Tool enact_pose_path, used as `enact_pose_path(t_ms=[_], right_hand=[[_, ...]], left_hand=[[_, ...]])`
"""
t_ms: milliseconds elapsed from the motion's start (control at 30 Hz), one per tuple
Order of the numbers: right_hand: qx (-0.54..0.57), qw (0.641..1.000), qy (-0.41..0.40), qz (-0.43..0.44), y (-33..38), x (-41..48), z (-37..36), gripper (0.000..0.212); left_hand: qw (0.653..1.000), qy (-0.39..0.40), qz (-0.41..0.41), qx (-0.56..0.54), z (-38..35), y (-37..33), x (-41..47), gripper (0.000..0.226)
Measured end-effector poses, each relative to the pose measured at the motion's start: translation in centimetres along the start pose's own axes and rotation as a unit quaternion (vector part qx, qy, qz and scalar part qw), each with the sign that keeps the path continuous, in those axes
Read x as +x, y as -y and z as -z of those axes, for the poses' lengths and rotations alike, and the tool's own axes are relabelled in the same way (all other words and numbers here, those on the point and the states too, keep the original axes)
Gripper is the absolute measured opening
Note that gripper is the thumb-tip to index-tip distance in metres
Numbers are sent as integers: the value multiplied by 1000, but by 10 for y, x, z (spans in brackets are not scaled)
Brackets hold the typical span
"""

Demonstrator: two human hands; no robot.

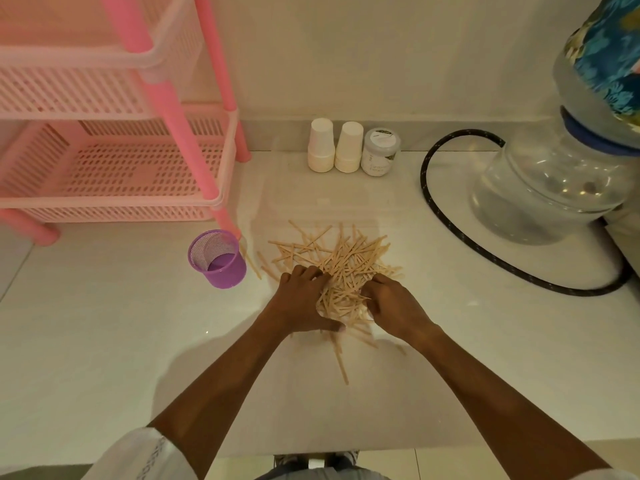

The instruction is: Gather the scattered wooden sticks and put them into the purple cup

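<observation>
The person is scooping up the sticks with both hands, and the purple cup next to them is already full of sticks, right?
Not quite. In the head view the purple cup is empty: its bare bottom shows. The rest is right: the left hand and the right hand are both scooping up the sticks, with the cup next to them.

Up and left of our left hand [301,301] we see a pink rack [114,161]. Beyond both hands stand two white paper cups [321,147] and a jar [380,152]. Right of our right hand [394,306], a black hose [424,174] curls by a clear bottle [540,195].
</observation>
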State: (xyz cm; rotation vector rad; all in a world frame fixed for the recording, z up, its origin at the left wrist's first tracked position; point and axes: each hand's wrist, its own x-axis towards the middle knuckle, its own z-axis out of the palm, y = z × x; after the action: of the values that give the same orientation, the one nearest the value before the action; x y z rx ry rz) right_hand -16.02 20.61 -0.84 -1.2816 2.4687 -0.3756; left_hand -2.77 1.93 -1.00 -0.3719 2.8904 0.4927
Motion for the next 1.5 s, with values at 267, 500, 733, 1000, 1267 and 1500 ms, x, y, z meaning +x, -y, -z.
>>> enact_pose_path(t_ms=[267, 500, 733, 1000, 1267, 1500], right_hand=[[8, 999, -35, 16, -10, 6, 13, 24], [-18, 1000, 7, -1, -2, 10, 10, 62], [-47, 999, 6, 1, -3, 16, -2, 38], [-35, 999, -25, 15, -3, 14, -8, 27], [-40, 999, -28, 22, -14, 17, 6, 28], [-52, 997, 37, 37, -9, 18, 11, 49]], left_hand=[[999, -24, 16, 30, -4, -7, 7, 59], [999, -46, 12, 18, -5, -9, 8, 38], [997, -58, 38, -29, 0, -6, 11, 56], [996, -27, 74, 32, 1, -2, 15, 79], [999, -40, 26, -13, 1, -1, 16, 26], [998, -18, 7, -55, -1, 0, 19, 26]])
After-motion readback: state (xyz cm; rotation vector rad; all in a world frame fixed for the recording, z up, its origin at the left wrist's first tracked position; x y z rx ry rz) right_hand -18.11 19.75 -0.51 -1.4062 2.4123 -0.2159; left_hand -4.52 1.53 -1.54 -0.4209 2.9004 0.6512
